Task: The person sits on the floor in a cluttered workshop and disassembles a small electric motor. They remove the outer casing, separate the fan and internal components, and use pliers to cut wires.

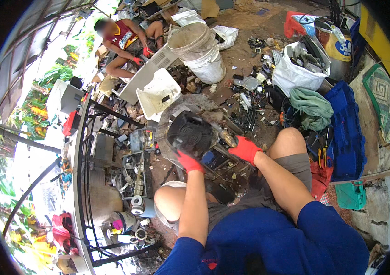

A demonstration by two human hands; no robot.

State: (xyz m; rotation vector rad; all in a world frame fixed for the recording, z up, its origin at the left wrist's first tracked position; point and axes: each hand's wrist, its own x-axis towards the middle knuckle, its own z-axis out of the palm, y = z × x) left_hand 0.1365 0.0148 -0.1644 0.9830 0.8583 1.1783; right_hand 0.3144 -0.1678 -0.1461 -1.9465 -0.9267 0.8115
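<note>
A black plastic housing with curved ridges rests on a worn grey round block between my knees. My left hand, in a red glove, grips its near edge. My right hand, also red-gloved, is closed around a metal tool just right of the housing. Blur hides the tool's exact kind. A cream plastic casing lies directly beyond the block.
Two stacked dirty buckets stand ahead. A white sack of scrap, green cloth and blue plastic case are at right. A metal frame stands left. Another red-gloved person sits far left. Scrap pieces litter the ground.
</note>
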